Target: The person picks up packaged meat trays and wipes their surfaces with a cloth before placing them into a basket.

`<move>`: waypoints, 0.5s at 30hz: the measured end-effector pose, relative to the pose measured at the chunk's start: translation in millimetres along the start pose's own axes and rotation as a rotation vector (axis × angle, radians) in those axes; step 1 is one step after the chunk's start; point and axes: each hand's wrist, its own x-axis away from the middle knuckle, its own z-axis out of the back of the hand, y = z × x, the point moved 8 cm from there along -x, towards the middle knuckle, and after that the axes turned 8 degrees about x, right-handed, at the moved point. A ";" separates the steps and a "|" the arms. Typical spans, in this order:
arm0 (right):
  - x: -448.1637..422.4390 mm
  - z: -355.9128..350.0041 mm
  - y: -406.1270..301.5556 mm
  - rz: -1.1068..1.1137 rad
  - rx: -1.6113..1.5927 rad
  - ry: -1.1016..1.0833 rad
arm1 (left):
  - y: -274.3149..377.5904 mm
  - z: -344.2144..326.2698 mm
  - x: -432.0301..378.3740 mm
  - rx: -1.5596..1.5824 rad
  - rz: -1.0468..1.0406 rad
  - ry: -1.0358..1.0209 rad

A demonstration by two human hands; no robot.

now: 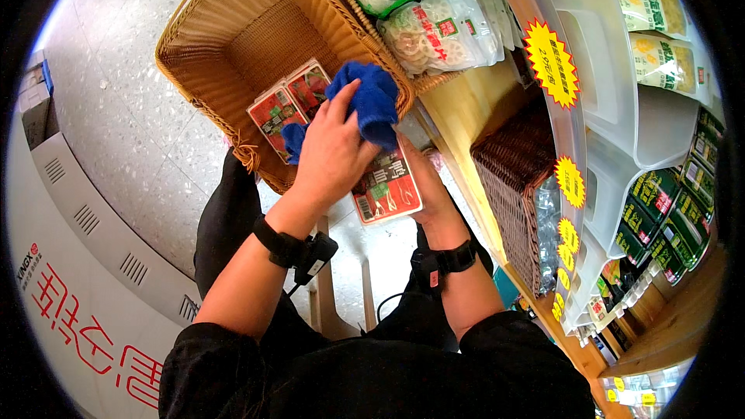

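Observation:
My left hand [334, 148] grips a blue cloth [372, 99], one end of which hangs past the wrist side of the fingers. The cloth lies against the upper part of a flat red plastic-sealed food package [387, 189]. My right hand [428, 180] holds that package by its right edge, its printed face up; the fingertips beneath are hidden. Just beyond, similar red packages [273, 116] lie stacked at the near end of a large wicker basket [204, 29], partly covered by my left hand and the cloth.
At the upper right, another wicker basket [433, 82] holds bagged food [442, 29]. A wooden shelf [465, 122] carries a dark woven basket [506, 209]. Clear plastic bins [605, 122] with packages stand at the right. A white appliance [75, 279] is at the lower left.

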 end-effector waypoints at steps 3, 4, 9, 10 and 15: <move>2.1 -6.3 -2.8 0.021 0.097 -0.117 | -35.0 0.0 2.1 0.206 0.372 -0.079; 7.4 -9.0 -6.7 -0.001 0.118 -0.104 | -44.9 0.4 4.0 0.283 0.438 -0.084; 6.9 -5.6 -7.0 -0.001 0.054 -0.097 | -53.5 -13.8 13.9 0.882 0.719 -0.225; 7.2 -8.2 -8.3 -0.002 -0.074 -0.143 | -43.7 -12.1 10.0 0.994 0.696 -0.240; 9.0 -14.4 -17.6 0.027 -0.125 -0.103 | -39.3 -11.1 5.4 1.102 0.588 -0.199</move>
